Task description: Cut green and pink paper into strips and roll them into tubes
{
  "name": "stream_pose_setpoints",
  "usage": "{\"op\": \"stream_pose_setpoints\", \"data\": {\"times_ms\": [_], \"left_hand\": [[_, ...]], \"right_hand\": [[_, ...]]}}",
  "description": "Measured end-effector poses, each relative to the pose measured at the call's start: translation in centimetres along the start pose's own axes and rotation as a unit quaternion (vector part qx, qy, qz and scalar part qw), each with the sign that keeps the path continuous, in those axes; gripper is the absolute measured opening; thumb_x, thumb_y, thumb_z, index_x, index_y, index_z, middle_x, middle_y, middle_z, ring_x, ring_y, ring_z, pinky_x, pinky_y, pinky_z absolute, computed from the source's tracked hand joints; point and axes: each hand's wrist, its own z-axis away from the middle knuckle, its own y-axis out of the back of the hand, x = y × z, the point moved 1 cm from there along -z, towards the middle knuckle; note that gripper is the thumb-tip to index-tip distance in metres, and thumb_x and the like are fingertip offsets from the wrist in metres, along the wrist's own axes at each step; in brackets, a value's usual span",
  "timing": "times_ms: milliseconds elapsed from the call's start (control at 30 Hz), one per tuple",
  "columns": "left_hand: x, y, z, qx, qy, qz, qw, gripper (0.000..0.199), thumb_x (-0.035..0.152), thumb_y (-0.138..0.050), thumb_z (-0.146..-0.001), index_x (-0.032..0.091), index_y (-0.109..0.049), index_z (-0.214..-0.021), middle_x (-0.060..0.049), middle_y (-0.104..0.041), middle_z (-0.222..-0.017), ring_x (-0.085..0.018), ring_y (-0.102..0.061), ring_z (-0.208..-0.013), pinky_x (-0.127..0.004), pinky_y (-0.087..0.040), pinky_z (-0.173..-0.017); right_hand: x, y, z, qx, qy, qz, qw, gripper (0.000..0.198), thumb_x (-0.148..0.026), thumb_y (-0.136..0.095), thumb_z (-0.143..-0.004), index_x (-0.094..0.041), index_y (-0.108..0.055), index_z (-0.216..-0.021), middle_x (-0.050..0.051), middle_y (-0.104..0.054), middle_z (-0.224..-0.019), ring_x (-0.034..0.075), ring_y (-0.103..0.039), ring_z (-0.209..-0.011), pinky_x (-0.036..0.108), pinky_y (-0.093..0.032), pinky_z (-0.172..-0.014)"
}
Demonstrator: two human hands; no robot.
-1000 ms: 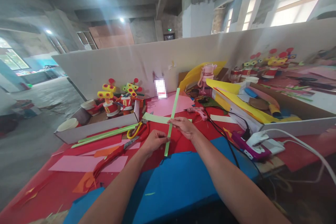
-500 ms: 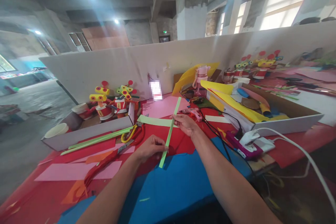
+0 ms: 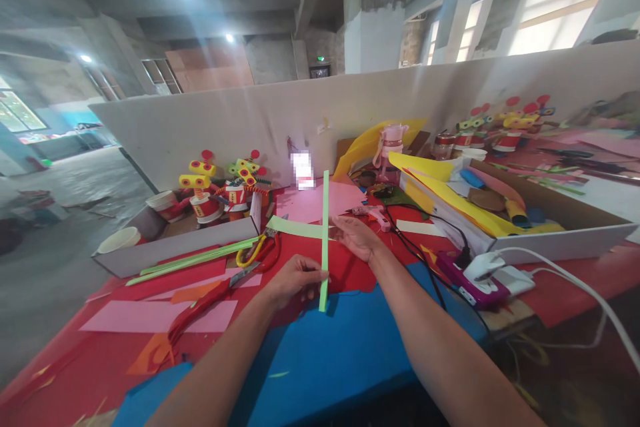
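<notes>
A narrow light green paper strip [image 3: 325, 203] stands nearly upright in front of me. My left hand [image 3: 299, 278] is closed on it near the lower end, pinching it between thumb and fingers. Just right of the strip's middle, my right hand [image 3: 356, 237] has its fingers loosely bent and apart. Its fingertips come up to the strip's edge, and whether they touch it is hard to see. Behind the strip, a wider pale green paper piece [image 3: 295, 227] lies across the table. Red paper [image 3: 350, 273] and blue paper [image 3: 350, 333] lie beneath my hands.
Yellow-handled scissors [image 3: 250, 253], red-handled scissors [image 3: 200, 307] and green strips [image 3: 195, 260] lie left. A box [image 3: 175, 240] with paper-cup figures stands behind them. A pink glue gun [image 3: 377, 215], cables, a purple power strip [image 3: 473, 283] and a paper-filled box [image 3: 560, 243] occupy the right.
The green strip has turned from slanted to nearly upright, its top swinging left. My right fingers have come off their pinch on it, while my left hand keeps hold. The view has shifted slightly.
</notes>
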Motion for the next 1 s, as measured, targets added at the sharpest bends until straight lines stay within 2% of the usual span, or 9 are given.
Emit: {"op": "stream_pose_setpoints", "data": {"times_ms": [100,200,333,400,533,700,767,933,1000], "left_hand": [[0.0,0.0,0.0,0.001,0.002,-0.004,1.0,0.042,0.052,-0.073,-0.067,0.013,-0.063,-0.059,0.0,-0.052,-0.041,-0.007,-0.04,-0.034,-0.02,-0.026,-0.036],[0.1,0.7,-0.1,0.01,-0.01,-0.008,1.0,0.043,0.054,-0.07,-0.069,0.011,-0.066,-0.067,-0.005,-0.063,-0.058,-0.007,-0.047,-0.041,-0.019,-0.029,-0.037],[0.0,2.3,-0.3,0.113,-0.047,0.037,0.992,0.039,0.049,-0.072,-0.068,0.013,-0.067,-0.083,-0.005,-0.067,-0.072,-0.006,-0.049,-0.047,-0.017,-0.031,-0.039],[0.0,2.9,-0.4,0.159,-0.057,0.088,0.982,0.038,0.043,-0.075,-0.065,0.013,-0.067,-0.089,-0.003,-0.067,-0.072,-0.007,-0.049,-0.048,-0.017,-0.032,-0.041],[-0.1,3.5,-0.6,0.21,-0.087,0.177,0.958,0.036,0.038,-0.079,-0.061,0.013,-0.066,-0.083,-0.001,-0.064,-0.067,-0.006,-0.048,-0.048,-0.018,-0.035,-0.044],[-0.6,4.0,-1.1,0.285,-0.104,0.199,0.932,0.039,0.044,-0.083,-0.055,0.012,-0.062,-0.062,0.001,-0.058,-0.055,-0.005,-0.044,-0.044,-0.019,-0.034,-0.043],[-0.9,4.0,-1.3,0.296,-0.112,0.189,0.93,0.039,0.044,-0.084,-0.053,0.011,-0.065,-0.062,0.0,-0.06,-0.055,-0.005,-0.044,-0.045,-0.02,-0.035,-0.044],[-1.2,3.2,-1.5,0.266,-0.126,0.118,0.948,0.039,0.047,-0.082,-0.055,0.011,-0.067,-0.057,0.0,-0.058,-0.05,-0.007,-0.045,-0.045,-0.021,-0.034,-0.045],[-1.1,3.1,-1.5,0.26,-0.128,0.107,0.951,0.039,0.048,-0.082,-0.055,0.011,-0.067,-0.056,0.0,-0.059,-0.052,-0.006,-0.044,-0.045,-0.021,-0.033,-0.045]], "right_hand": [[0.0,-1.8,0.6,-0.05,-0.02,0.031,0.998,0.043,-0.057,-0.067,-0.073,-0.016,-0.073,-0.086,0.006,-0.07,-0.078,0.014,-0.061,-0.071,0.029,-0.048,-0.075],[0.0,-2.5,0.9,-0.039,-0.011,0.069,0.997,0.044,-0.057,-0.065,-0.073,-0.015,-0.071,-0.084,0.004,-0.068,-0.07,0.013,-0.06,-0.066,0.028,-0.047,-0.071],[0.2,-2.8,0.9,-0.015,0.026,0.2,0.979,0.041,-0.055,-0.056,-0.081,-0.015,-0.069,-0.078,0.001,-0.063,-0.06,0.012,-0.055,-0.056,0.025,-0.042,-0.059],[0.5,-2.9,0.9,-0.004,0.071,0.314,0.947,0.04,-0.051,-0.052,-0.085,-0.017,-0.065,-0.071,0.0,-0.06,-0.058,0.013,-0.051,-0.054,0.024,-0.038,-0.056],[0.8,-3.4,1.1,-0.031,0.188,0.504,0.842,0.032,-0.039,-0.048,-0.091,-0.02,-0.063,-0.07,0.004,-0.063,-0.07,0.017,-0.053,-0.067,0.027,-0.038,-0.066],[0.9,-3.6,1.2,-0.076,0.179,0.575,0.795,0.025,-0.03,-0.046,-0.094,-0.021,-0.067,-0.084,0.008,-0.066,-0.082,0.019,-0.057,-0.077,0.028,-0.037,-0.07],[1.0,-3.7,1.3,-0.076,0.162,0.567,0.804,0.029,-0.033,-0.044,-0.095,-0.021,-0.066,-0.08,0.006,-0.065,-0.076,0.018,-0.057,-0.072,0.027,-0.036,-0.066],[2.1,-4.0,1.3,-0.121,0.053,0.43,0.893,0.045,-0.048,-0.031,-0.097,-0.021,-0.064,-0.081,0.0,-0.059,-0.06,0.013,-0.053,-0.048,0.025,-0.035,-0.053],[2.4,-3.9,1.2,-0.123,0.032,0.418,0.899,0.048,-0.05,-0.031,-0.096,-0.02,-0.062,-0.075,-0.001,-0.058,-0.058,0.012,-0.049,-0.043,0.024,-0.033,-0.05]]}}
